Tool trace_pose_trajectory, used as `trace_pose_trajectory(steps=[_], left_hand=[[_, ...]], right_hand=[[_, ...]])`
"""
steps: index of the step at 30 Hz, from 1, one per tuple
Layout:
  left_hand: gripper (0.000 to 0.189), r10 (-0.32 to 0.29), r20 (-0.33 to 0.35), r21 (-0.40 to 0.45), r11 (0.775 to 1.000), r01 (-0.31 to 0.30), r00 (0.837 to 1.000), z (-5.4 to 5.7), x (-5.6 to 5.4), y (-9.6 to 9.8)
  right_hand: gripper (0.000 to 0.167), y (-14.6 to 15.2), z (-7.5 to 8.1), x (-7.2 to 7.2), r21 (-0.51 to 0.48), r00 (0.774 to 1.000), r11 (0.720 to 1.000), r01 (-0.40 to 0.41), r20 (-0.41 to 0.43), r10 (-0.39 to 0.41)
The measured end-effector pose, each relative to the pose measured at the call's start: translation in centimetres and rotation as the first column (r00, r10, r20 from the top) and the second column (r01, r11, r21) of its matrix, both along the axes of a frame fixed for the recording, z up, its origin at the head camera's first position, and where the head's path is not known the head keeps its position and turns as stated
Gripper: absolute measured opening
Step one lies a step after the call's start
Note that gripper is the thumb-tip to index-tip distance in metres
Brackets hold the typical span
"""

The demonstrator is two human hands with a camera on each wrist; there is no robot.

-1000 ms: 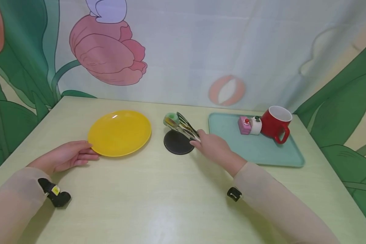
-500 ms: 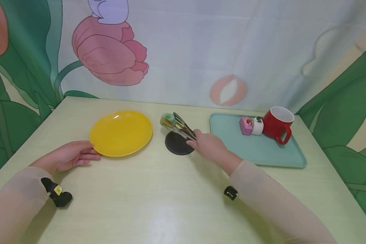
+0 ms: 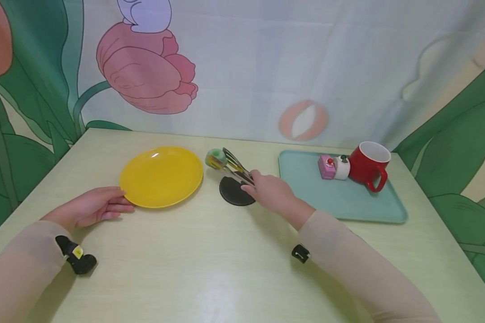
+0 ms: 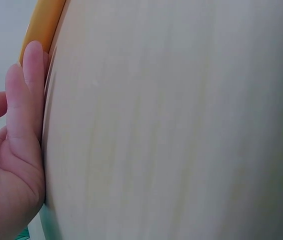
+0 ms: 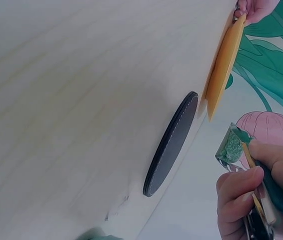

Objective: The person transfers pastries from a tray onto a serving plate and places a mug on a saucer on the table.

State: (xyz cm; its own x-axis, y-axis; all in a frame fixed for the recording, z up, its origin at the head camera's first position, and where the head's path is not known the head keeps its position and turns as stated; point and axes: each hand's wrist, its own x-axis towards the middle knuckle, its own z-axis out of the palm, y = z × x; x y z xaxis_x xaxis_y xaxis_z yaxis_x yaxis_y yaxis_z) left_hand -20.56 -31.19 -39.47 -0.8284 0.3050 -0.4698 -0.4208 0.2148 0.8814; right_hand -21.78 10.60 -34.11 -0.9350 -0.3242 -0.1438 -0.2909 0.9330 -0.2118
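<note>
My left hand (image 3: 101, 206) holds the near left rim of a yellow plate (image 3: 161, 177), thumb at the top edge and fingers low beside it. In the left wrist view the fingers (image 4: 34, 75) lie against the plate's edge (image 4: 44, 25). My right hand (image 3: 272, 193) grips a pair of metal tongs (image 3: 236, 172). Between their tips is a small green cake-like piece (image 3: 216, 157), raised just right of the plate. A textured green side of the cake-like piece (image 5: 231, 149) shows in the right wrist view. Under the tongs lies a round black coaster (image 3: 235, 190).
On the right a pale green tray (image 3: 307, 195) bears a pink cake piece (image 3: 327, 168), a white cake piece (image 3: 341, 168) and a red mug (image 3: 361, 166). A printed curtain (image 3: 242, 67) hangs along the table's back edge.
My right hand has moved left with the tongs and the green piece, from above the coaster toward the plate. The left hand keeps its place at the plate's rim.
</note>
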Motion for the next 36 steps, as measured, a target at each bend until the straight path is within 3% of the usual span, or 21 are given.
trace_pose_trajectory(steps=[8,36], left_hand=[[0.054,0.005,0.001,-0.002,1.000,-0.005,1.000,-0.1,-0.1,0.1],[0.058,-0.012,0.001,0.020,1.000,0.012,1.000,-0.3,-0.2,-0.2]], right_hand=[[0.040,-0.7,-0.4,-0.2,0.004,0.999,1.000,-0.031,-0.030,0.031],[0.039,-2.5,-0.2,-0.4,0.041,0.998,0.998,-0.055,-0.002,0.055]])
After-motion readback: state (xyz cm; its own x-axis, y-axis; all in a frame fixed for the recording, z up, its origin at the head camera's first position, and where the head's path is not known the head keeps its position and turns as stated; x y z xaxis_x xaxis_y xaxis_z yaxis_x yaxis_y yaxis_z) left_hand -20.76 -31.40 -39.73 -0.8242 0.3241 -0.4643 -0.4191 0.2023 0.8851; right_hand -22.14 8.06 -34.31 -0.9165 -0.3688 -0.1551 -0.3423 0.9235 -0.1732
